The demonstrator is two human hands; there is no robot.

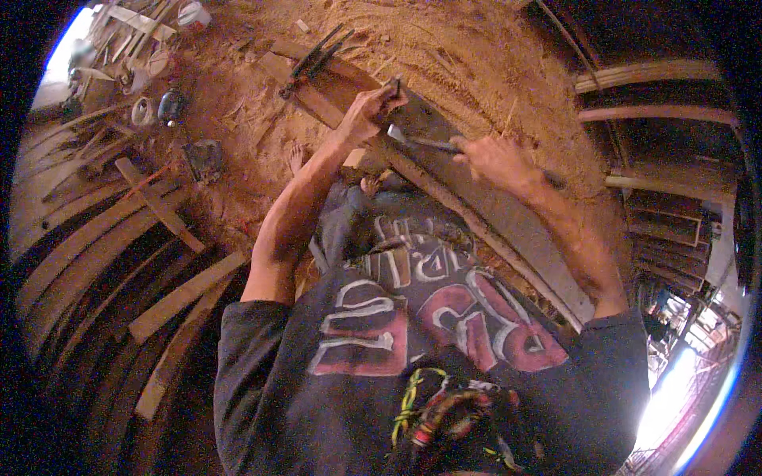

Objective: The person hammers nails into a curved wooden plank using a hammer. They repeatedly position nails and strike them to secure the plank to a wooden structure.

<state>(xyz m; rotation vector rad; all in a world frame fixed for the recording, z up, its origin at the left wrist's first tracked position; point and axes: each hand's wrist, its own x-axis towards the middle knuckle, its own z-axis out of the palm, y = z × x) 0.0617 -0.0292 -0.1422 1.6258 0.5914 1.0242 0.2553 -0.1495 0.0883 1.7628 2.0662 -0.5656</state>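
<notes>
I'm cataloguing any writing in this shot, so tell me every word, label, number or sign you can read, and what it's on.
Dark shirt: large reddish letters with pale outlines, and a row of pale-outlined letters nearer the hem; I won't copy the wording.
Hammer-like tool in the right hand: no readable marking.
Dark container, upper left: too small to tell.
</notes>
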